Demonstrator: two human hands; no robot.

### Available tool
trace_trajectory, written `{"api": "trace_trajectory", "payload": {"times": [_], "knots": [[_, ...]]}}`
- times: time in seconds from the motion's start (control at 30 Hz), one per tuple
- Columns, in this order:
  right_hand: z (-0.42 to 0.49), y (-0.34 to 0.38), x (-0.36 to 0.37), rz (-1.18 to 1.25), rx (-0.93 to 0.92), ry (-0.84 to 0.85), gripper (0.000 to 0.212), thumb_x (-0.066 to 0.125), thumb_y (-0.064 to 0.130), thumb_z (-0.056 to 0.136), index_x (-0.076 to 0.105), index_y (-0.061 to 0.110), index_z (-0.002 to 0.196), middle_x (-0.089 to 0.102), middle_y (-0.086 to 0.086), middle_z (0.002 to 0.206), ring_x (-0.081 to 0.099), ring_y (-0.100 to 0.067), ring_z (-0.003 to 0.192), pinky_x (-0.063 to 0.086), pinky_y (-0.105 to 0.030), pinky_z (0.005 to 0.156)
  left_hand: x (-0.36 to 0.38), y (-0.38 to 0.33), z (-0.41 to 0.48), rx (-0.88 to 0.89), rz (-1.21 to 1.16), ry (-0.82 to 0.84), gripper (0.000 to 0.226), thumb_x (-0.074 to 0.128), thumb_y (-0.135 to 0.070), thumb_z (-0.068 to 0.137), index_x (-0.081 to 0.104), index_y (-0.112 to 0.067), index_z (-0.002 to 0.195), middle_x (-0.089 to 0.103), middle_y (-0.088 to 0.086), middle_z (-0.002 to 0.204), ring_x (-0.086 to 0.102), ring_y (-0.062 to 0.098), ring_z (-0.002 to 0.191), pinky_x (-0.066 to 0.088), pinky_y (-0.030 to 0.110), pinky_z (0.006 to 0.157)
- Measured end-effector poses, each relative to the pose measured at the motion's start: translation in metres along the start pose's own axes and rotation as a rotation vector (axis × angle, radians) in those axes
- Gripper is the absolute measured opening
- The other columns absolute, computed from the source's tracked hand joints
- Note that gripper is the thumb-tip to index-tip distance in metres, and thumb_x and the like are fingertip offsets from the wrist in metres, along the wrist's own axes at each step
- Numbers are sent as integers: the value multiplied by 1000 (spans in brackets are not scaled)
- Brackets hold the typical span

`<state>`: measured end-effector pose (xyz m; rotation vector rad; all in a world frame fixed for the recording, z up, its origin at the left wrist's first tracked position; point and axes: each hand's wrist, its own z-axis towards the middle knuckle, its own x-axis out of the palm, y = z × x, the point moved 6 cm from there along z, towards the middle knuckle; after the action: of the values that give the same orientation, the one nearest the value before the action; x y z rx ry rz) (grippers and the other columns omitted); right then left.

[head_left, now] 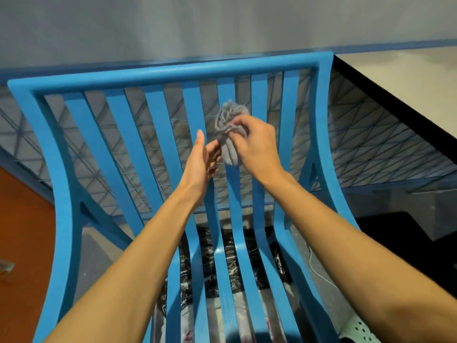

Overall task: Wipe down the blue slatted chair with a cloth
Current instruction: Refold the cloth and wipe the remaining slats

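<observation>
item: blue slatted chair point(170, 70), glossy painted finish, seen from above and in front; curved backrest under a rounded top rail, side posts flaring outward toward the seat, slats running down the back and bending into the seat. item: cloth point(230, 134), grey, bunched into a crumpled wad, positioned in front of the backrest slats right of centre, roughly at mid-height of the back; whether it touches a slat cannot be told. item: right hand point(257, 144), fingers curled and pinching the cloth at its middle, the wad bulging above and below the grip. item: left hand point(201, 159), unclenched, fingers extended and palm turned toward the cloth, fingertips just beside its lower left edge; contact cannot be told. both forearms bare, reaching in from the lower corners. surroundings: black and clear plastic sheeting point(230, 266) visible through the seat slats beneath the chair; mesh railing point(371, 134) with blue framing behind the backrest; orange-brown floor point(22, 231) at left; grey wall point(173, 26) above.
</observation>
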<state>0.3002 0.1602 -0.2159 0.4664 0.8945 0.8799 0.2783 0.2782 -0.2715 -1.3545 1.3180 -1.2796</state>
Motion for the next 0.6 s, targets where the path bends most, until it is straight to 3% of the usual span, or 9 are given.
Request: {"api": "trace_trajectory", "payload": {"times": [0.07, 0.13, 0.2, 0.33, 0.47, 0.53, 0.6], "knots": [[22, 12, -7, 6, -72, -101, 13, 65, 3, 81, 70, 6, 92, 71, -4, 89, 65, -16, 85, 50, -28, 77, 1, 4, 1, -12, -23, 8, 70, 7, -57, 99, 43, -17, 142, 59, -15, 125, 51, 4, 119, 31, 31, 107], [18, 10, -5, 7, -112, -160, 16, 64, -2, 76, 70, 4, 90, 69, -5, 87, 62, -14, 82, 47, -19, 75, -2, 8, 3, -24, -55, 8, 72, 8, -59, 98, 43, -16, 143, 52, -7, 139, 47, 8, 127, 28, 33, 112], [-4, 0, 3, 28, -113, -142, 19, 61, -8, 75, 68, 3, 89, 66, -6, 86, 58, -13, 80, 41, -11, 72, -4, 12, 4, -26, -101, 23, 74, 9, -63, 97, 45, -16, 142, 52, -4, 142, 47, 10, 130, 28, 35, 114], [-65, -43, 25, 82, -30, -27, 18, 63, -11, 76, 69, 2, 86, 64, -6, 85, 52, -3, 78, 36, -4, 71, -4, 14, 3, -31, -130, 60, 75, 9, -63, 96, 53, -17, 135, 63, -3, 129, 56, 11, 122, 34, 35, 111], [-124, -81, 46, 56, 120, 113, 20, 64, -12, 77, 72, 4, 86, 62, 1, 85, 51, 3, 80, 34, 1, 74, -3, 13, 1, -42, -84, 33, 74, 9, -63, 95, 52, -20, 136, 56, -6, 137, 49, 8, 127, 24, 39, 115], [-152, -102, 57, 14, 220, 201, 20, 62, -10, 81, 73, 6, 88, 62, 2, 87, 54, -1, 81, 37, 0, 73, -3, 12, 0, -49, -67, 18, 74, 8, -63, 96, 51, -20, 138, 54, -6, 140, 46, 8, 129, 21, 41, 117], [-183, -127, 71, -54, 386, 338, 17, 57, -7, 86, 70, 3, 89, 64, -6, 92, 60, -15, 87, 44, -11, 74, -3, 11, 0, -53, -50, 12, 73, 9, -62, 96, 49, -19, 140, 51, -5, 142, 44, 10, 132, 19, 42, 118]]}}
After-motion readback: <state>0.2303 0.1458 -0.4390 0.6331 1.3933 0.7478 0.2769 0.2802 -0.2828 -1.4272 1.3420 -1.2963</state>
